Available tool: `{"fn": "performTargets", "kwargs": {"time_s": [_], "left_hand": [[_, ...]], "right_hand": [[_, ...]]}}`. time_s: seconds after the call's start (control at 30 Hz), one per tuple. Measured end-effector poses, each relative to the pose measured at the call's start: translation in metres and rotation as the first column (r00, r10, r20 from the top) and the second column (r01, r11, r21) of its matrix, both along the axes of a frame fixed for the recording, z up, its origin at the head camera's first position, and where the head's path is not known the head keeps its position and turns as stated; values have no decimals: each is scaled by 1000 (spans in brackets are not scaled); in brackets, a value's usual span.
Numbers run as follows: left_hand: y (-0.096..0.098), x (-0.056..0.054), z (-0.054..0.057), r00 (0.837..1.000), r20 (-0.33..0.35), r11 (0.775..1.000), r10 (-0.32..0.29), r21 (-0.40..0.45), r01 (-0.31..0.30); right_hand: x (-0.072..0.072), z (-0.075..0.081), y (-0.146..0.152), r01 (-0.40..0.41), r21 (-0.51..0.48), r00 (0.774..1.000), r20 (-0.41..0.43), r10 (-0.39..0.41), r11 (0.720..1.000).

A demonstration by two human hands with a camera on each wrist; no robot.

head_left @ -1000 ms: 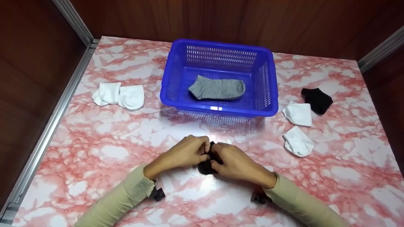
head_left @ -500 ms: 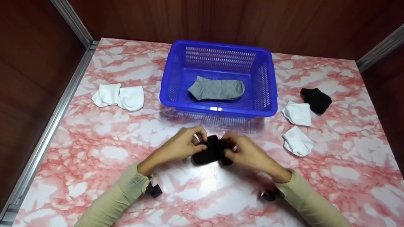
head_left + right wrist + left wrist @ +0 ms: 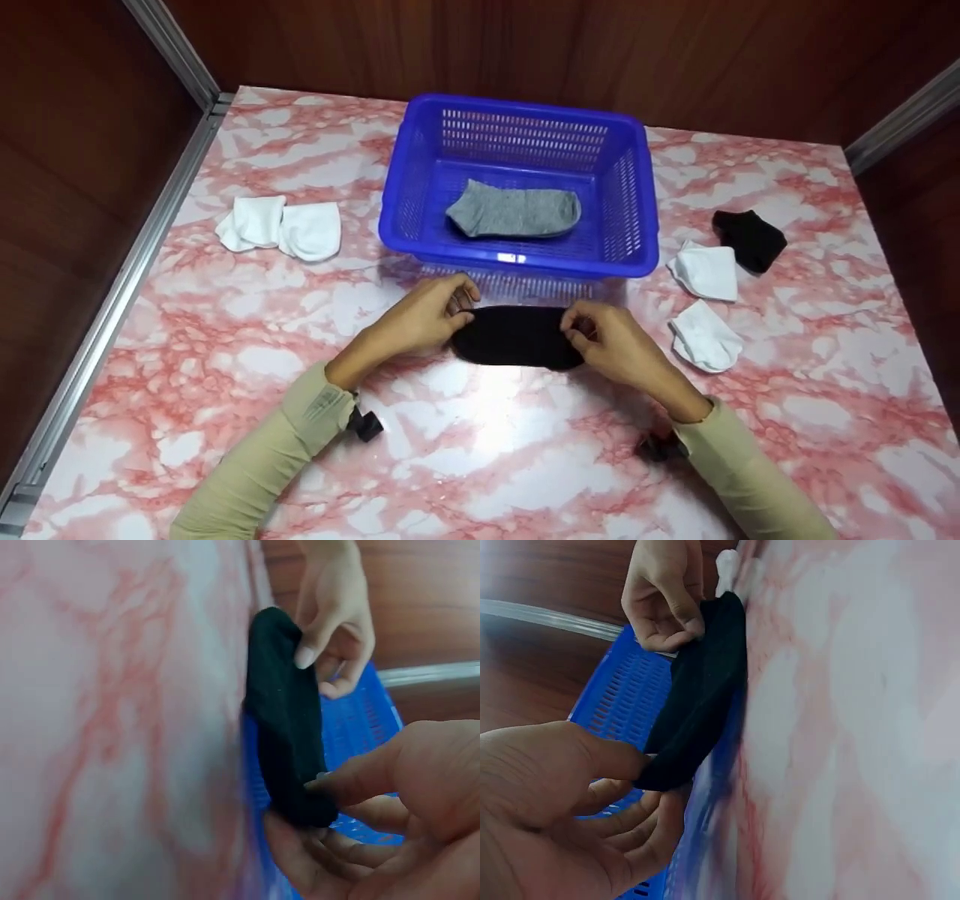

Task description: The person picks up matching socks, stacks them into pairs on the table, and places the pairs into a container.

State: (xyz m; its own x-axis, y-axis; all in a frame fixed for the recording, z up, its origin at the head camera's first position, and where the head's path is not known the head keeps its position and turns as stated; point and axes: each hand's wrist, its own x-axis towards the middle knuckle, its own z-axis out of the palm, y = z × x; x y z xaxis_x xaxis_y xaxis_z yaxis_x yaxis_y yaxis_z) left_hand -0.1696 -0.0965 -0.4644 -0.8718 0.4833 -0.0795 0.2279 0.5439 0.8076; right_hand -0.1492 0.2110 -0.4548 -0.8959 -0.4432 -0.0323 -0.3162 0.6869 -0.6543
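Observation:
A black sock is stretched out flat between both hands, in front of the basket. My left hand pinches its left end between thumb and fingers, close to the upper edge. At the other end my right hand pinches it the same way. In the left wrist view the sock spans from one hand to the other, above the marbled table. The right wrist view shows the sock hanging from the fingers, its lower edge slightly curled.
A blue plastic basket with a grey sock inside stands behind the hands. Folded white socks lie at left. To the right are another black sock and two white socks. Dark wooden panels border the table.
The black sock, bunched between the hands at first, is now spread out lengthwise. My hands have moved apart and up toward the basket. Basket and other socks stay in place.

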Motion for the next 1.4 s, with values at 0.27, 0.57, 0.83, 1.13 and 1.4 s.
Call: {"fn": "performTargets", "kwargs": {"time_s": [0.27, 0.57, 0.83, 1.13, 1.4], "left_hand": [[-3, 4, 4, 997, -43, 968, 71, -237, -79], [-1, 9, 2, 996, -87, 977, 16, -212, -34], [-6, 13, 8, 998, -63, 952, -25, -306, 4], [-9, 14, 12, 1000, 11, 919, 4, -394, 0], [-11, 14, 11, 1000, 7, 928, -20, -371, 21]], "right_hand": [[0, 1, 4, -15, 95, 991, -128, 27, 995], [5, -6, -3, -127, 200, 928, -322, 188, 972], [-1, -6, 3, -228, 229, 913, -288, 290, 946], [-5, -5, 15, -277, 201, 940, -145, 308, 940], [-5, -5, 17, -286, 219, 934, -154, 322, 933]]}}
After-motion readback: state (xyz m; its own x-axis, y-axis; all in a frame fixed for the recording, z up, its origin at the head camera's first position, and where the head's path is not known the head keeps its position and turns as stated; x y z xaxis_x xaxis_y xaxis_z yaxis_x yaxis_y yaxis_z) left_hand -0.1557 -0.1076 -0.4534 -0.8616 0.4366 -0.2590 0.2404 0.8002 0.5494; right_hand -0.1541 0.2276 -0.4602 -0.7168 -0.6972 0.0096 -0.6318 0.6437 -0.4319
